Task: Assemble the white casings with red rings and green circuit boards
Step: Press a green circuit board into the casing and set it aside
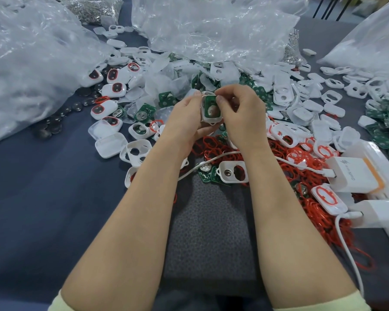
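left hand, right hand grip white casing | blue table | plastic bags behind

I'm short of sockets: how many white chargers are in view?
2. The charger with a logo sits on the power strip at the right; the second charger is nearer the camera. More may be hidden.

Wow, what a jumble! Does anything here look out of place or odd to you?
The loose heaps look like working stock. The odd one is a white cable from the white charger: it trails across the red rings and under the right forearm, near the white casing being held, and might snag.
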A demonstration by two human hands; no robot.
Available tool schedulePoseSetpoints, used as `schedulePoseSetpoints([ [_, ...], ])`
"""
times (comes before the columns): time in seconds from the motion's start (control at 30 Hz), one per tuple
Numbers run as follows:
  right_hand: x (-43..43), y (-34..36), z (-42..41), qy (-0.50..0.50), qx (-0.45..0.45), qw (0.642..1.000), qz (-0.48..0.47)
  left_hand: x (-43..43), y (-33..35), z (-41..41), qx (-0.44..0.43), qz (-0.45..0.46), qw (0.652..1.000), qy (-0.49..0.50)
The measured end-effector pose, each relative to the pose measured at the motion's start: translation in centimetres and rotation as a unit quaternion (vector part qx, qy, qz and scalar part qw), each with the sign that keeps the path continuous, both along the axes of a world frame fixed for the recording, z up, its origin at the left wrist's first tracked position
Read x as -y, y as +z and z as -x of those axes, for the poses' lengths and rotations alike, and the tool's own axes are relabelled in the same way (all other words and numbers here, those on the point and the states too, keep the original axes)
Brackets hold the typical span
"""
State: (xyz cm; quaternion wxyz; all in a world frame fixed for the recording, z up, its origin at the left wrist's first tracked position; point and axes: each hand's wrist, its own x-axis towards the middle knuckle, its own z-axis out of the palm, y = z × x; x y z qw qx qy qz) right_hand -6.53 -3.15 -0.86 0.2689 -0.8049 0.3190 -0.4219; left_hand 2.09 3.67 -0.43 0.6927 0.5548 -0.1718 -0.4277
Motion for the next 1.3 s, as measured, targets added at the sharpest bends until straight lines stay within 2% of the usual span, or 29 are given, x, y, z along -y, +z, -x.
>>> schedulePoseSetpoints([
  [0.33,0.0,0.0,-0.3,-0.011,-0.001,1.000,-0.005,-0.3,-0.3,0.1,0.078,0.020,0.997,-0.014],
  [0.53,0.0,0.2,-0.3,0.004,0.010,0.996,-0.091,-0.2,-0.3,-0.2,0.086,0.037,0.996,-0.011],
  [0.63,0.4,0.4,-0.1,0.018,0.004,0.989,-0.144,-0.3,-0.4,-0.1,0.128,0.036,0.991,-0.017],
  [0.77,0.6,0.1,-0.3,0.010,0.016,0.987,-0.157,-0.2,-0.5,0.2,0.174,0.033,0.984,-0.024],
  [1.3,-0.2,0.5,0.0,0.016,0.059,0.978,-0.201,0.0,-1.0,0.0,0.120,0.037,0.992,-0.025],
])
